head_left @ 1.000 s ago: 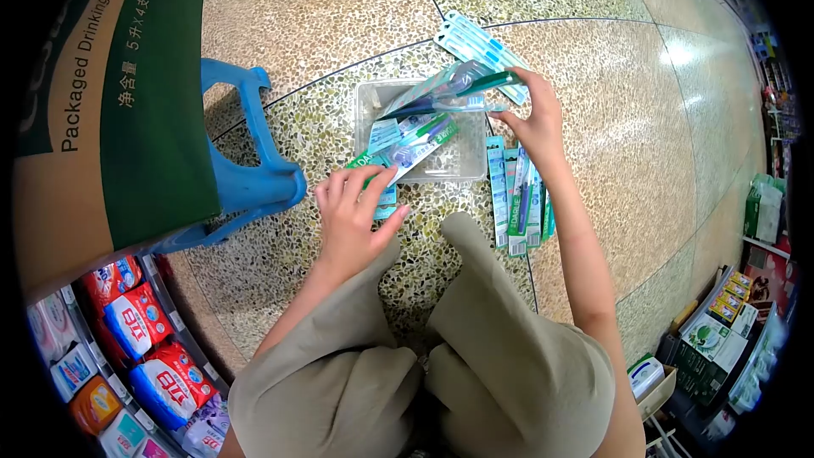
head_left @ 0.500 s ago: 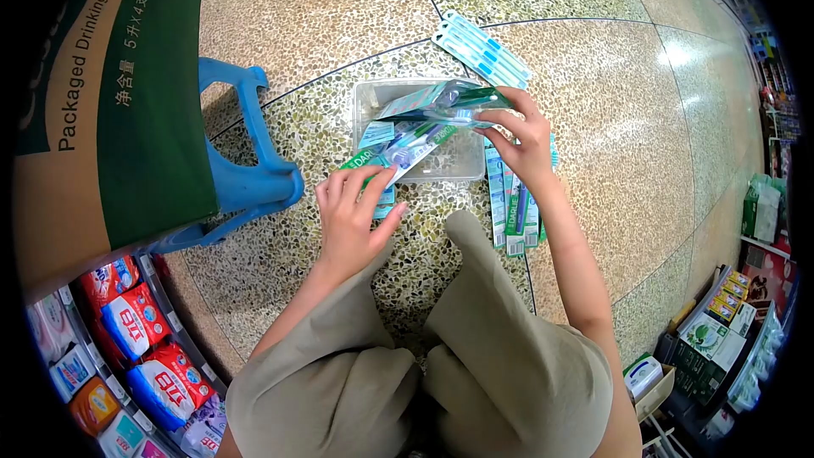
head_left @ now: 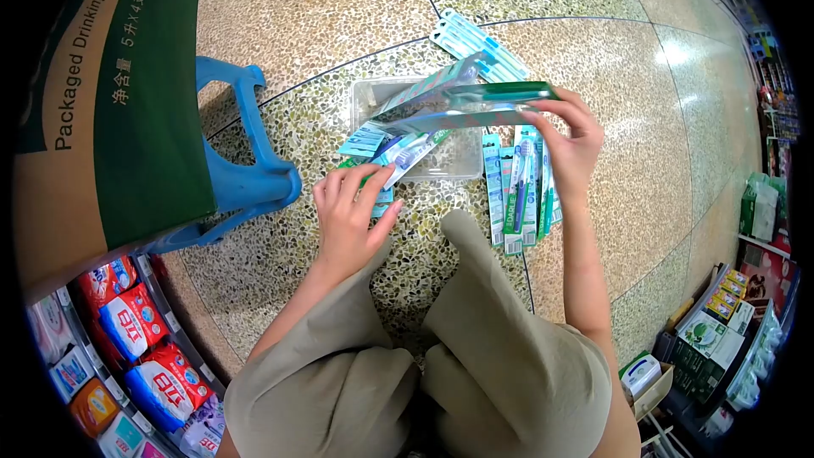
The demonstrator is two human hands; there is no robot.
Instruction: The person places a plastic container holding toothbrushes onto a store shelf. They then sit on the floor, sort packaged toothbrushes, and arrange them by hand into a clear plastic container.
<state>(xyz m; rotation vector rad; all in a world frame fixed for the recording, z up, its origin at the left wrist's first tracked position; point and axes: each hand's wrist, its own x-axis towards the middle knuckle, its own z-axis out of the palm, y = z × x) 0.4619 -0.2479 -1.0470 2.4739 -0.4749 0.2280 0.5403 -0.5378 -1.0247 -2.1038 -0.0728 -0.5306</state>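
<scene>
My right hand point(head_left: 571, 146) pinches the ends of a few toothbrush packs point(head_left: 500, 95), raised over the clear plastic bin point(head_left: 471, 176). Those packs fan out toward the left, and one stands tilted on edge. My left hand point(head_left: 349, 210) is at the bin's near left side, its fingers curled on the lower end of a purple toothbrush in a green-and-white pack point(head_left: 414, 151). A light blue pack point(head_left: 363, 140) lies beside that one. What sits under my left fingers is partly hidden.
Several toothbrush packs point(head_left: 519, 199) lie on the speckled floor right of the bin, and blue-white packs point(head_left: 476, 44) lie beyond it. A blue stool point(head_left: 254, 174) bears a large drinking-water carton point(head_left: 153, 110) at left. Shelves of red packets point(head_left: 140, 322) stand lower left; boxed goods point(head_left: 708, 343) are at right.
My right hand has moved right and a little up, drawing its packs away from those at my left hand. The packs have fanned apart. My left hand has hardly moved.
</scene>
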